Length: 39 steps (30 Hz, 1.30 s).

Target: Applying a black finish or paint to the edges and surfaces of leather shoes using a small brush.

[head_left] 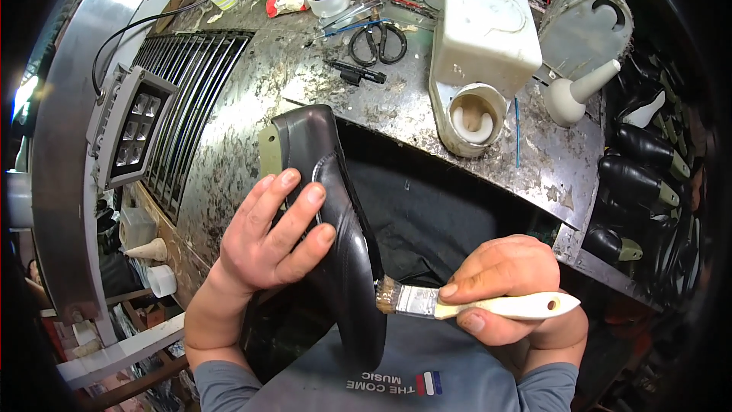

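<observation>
A black leather shoe [352, 252] stands lengthwise before me, toe down at my apron and heel end up by the bench edge. A pale green last [270, 149] shows at its heel. My left hand [274, 236] steadies the shoe from the left, fingers spread along its upper; part of its grip is hidden. In my right hand [499, 286] is a flat paintbrush [518, 306] with a pale handle and metal band. Its bristles meet the shoe's right edge, where the upper borders the sole side.
On the metal bench [252, 80] stand a white plastic container [488, 30] with a front cup [471, 118], a white nozzle bottle [579, 91] and black scissors [377, 42]. A lamp [137, 126] and grille [194, 99] are left. Several black shoes [644, 145] lie right.
</observation>
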Each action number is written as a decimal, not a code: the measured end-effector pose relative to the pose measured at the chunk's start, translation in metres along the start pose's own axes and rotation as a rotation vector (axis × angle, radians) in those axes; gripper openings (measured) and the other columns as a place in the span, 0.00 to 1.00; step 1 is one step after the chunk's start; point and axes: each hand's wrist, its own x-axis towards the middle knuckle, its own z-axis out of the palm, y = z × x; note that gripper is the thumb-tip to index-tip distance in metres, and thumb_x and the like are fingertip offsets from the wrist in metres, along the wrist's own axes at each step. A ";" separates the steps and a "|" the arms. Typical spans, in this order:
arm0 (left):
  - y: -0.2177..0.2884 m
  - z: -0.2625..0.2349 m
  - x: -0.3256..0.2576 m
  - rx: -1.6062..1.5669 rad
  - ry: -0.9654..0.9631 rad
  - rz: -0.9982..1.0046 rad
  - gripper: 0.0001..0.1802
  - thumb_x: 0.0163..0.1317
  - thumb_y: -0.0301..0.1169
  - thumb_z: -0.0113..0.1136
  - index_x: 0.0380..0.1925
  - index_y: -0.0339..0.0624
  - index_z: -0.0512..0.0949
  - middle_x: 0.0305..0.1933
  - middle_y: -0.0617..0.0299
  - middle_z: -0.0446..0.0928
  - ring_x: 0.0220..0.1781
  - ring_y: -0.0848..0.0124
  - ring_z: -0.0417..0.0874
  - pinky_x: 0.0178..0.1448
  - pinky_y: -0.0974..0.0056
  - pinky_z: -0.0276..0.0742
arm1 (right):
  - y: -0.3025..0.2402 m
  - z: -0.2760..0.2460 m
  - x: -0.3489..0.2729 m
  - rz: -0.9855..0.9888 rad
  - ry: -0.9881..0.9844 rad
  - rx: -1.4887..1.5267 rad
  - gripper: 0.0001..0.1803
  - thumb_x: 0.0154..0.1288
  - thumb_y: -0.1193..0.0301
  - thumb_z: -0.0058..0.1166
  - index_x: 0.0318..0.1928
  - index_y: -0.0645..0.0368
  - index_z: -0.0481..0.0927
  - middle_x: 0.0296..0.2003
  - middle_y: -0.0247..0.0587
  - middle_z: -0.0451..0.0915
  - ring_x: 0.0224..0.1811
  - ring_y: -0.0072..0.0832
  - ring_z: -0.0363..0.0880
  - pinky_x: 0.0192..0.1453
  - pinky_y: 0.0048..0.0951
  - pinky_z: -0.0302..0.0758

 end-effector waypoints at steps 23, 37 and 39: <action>0.006 0.005 0.002 -0.166 -0.043 -0.402 0.34 0.55 0.30 0.71 0.61 0.27 0.71 0.58 0.36 0.79 0.57 0.44 0.84 0.60 0.54 0.82 | -0.031 -0.006 0.017 -0.069 -0.053 -0.030 0.13 0.52 0.75 0.69 0.40 0.61 0.88 0.31 0.40 0.87 0.30 0.33 0.87 0.34 0.28 0.84; 0.037 -0.008 0.003 -0.760 -0.274 -0.659 0.53 0.41 0.36 0.82 0.69 0.39 0.65 0.53 0.46 0.82 0.47 0.51 0.87 0.51 0.56 0.85 | -0.049 -0.014 0.058 -0.161 -0.072 -0.116 0.14 0.55 0.76 0.68 0.44 0.63 0.87 0.33 0.43 0.86 0.31 0.34 0.86 0.34 0.29 0.83; 0.038 -0.008 0.004 -1.018 -0.340 -0.742 0.49 0.43 0.42 0.83 0.66 0.40 0.69 0.48 0.49 0.84 0.46 0.55 0.88 0.50 0.59 0.84 | -0.048 -0.013 0.065 -0.160 -0.072 -0.171 0.13 0.54 0.75 0.67 0.42 0.63 0.88 0.33 0.43 0.86 0.30 0.34 0.86 0.33 0.30 0.83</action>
